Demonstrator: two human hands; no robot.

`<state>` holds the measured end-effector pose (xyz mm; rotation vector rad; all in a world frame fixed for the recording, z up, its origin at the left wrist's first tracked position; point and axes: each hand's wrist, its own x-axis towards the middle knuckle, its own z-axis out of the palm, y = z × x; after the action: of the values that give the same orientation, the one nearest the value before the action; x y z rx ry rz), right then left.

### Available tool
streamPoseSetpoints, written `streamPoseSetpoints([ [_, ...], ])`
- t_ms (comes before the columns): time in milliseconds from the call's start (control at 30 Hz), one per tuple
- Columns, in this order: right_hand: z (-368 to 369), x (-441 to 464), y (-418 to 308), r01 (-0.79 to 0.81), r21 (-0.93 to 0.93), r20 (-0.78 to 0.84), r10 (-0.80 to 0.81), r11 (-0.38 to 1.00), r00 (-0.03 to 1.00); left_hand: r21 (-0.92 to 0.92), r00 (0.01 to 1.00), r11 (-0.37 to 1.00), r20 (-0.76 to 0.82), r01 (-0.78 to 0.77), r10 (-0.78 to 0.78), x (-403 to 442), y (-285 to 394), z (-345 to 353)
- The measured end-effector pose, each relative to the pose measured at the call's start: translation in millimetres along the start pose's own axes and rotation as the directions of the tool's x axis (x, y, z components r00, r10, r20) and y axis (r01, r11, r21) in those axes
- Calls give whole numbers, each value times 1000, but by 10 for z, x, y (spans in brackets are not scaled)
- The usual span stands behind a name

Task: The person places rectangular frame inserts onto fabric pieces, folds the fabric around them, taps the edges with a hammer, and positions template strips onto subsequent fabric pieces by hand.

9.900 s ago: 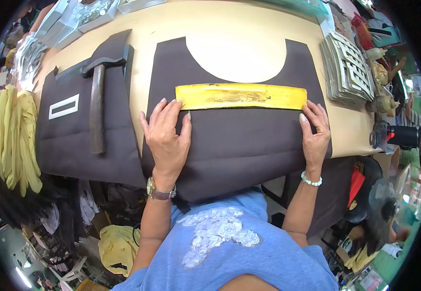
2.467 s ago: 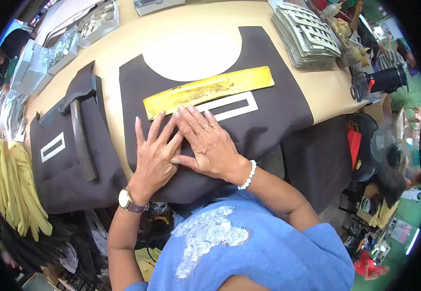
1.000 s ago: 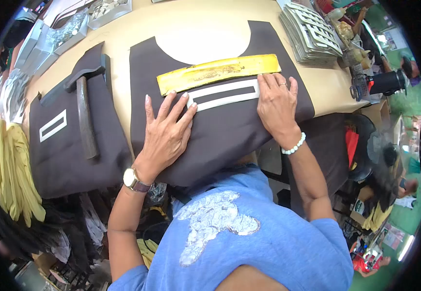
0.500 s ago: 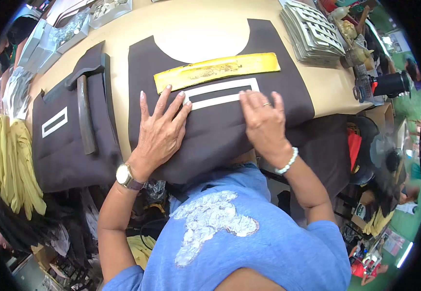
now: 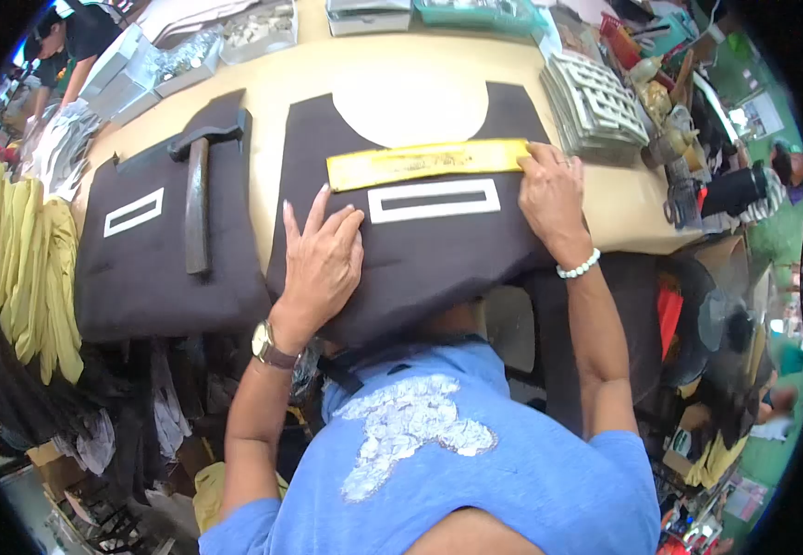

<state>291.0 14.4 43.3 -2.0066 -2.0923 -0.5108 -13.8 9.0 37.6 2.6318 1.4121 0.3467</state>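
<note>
A dark fabric piece with a scooped top edge lies spread before me. On it rests a white rectangular frame with a slot-like opening. Just above the frame lies a worn yellow strip, like a flat template. My right hand has its fingers closed on the strip's right end. My left hand lies on the fabric with fingers spread, left of the frame, fingertips just below the strip's left end.
To the left, a hammer lies on a second dark fabric piece bearing another white frame. Stacked white cut-out sheets stand at the right. Yellow fabric strips hang at far left. Another person is at the upper left.
My right hand has moved from the white frame to the yellow strip's right end. My left hand has come off the frame's left side. The view has shifted.
</note>
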Motion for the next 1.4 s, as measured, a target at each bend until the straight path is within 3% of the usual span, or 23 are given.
streamPoseSetpoints([
  [33,48,144,-46,61,114,-68,-53,992,996,-15,996,998,-74,56,-57,5,-3,20],
  [100,110,401,-252,181,346,34,-205,921,978,-57,963,984,-204,169,-177,-15,25,90],
  [167,483,600,-392,232,353,114,-288,906,951,-49,936,963,-229,264,-268,-21,-22,183],
  [300,812,1191,-429,173,273,59,-196,946,979,-84,863,902,-266,423,-430,-7,-66,323],
  [433,993,1339,-353,25,174,-173,6,984,985,-120,830,872,-271,474,-488,-23,-52,339],
  [533,593,948,-70,9,108,-152,8,994,988,-56,851,874,-202,483,-484,-30,-59,332],
  [600,461,488,113,-238,200,-103,262,950,959,-85,871,893,-199,442,-450,-30,-71,342],
  [667,331,53,194,-448,-9,-7,448,894,894,-137,894,919,-218,370,-392,-57,-83,348],
  [733,262,-229,220,-524,213,86,518,825,851,-199,909,941,-266,275,-322,-122,-89,333],
  [767,353,-392,262,-415,299,-66,452,860,890,-343,901,923,-322,176,-292,-171,-48,288],
  [800,280,-482,256,-380,389,-29,424,839,905,-483,910,865,-285,134,-300,-246,28,212],
  [833,-26,-432,102,-591,489,214,568,642,795,-612,920,786,-255,86,-299,-330,101,99],
  [900,30,-587,400,-501,772,251,535,392,806,-739,909,673,-254,38,-330,-506,249,-290],
  [933,-240,-470,237,-370,924,273,512,97,814,-787,901,613,-217,66,-376,-622,272,-534],
  [1000,-651,-224,89,-236,971,196,423,45,885,-798,829,599,-289,69,-480,-912,226,-940],
  [1067,-830,25,-50,-53,989,92,297,-135,951,-696,610,717,-555,31,-565,-1213,99,-1243],
  [1100,-863,141,-134,23,983,31,285,-182,958,-595,451,800,-694,79,-561,-1344,0,-1386],
  [1133,-1050,287,-358,28,994,4,291,-105,957,-616,220,787,-772,-26,-597,-1309,-49,-1517],
  [1167,-1165,449,-533,93,993,-81,169,-67,982,-229,293,946,-911,228,-291,-1490,-271,-1808],
  [1200,-1184,585,-705,149,958,-133,79,-247,988,-191,235,969,-946,159,-225,-1423,-316,-2050],
  [1267,-1296,822,-1073,215,885,-236,1,-412,972,-44,325,953,-934,301,-146,-1655,-490,-2508],
  [1367,-1331,1109,-1664,240,786,-326,-52,-569,944,489,708,758,-705,433,50,-2030,-1030,-3209],
  [1400,-1302,1184,-1860,216,803,-300,-63,-555,952,74,457,861,-868,503,-192,-1881,-1158,-3143],
])
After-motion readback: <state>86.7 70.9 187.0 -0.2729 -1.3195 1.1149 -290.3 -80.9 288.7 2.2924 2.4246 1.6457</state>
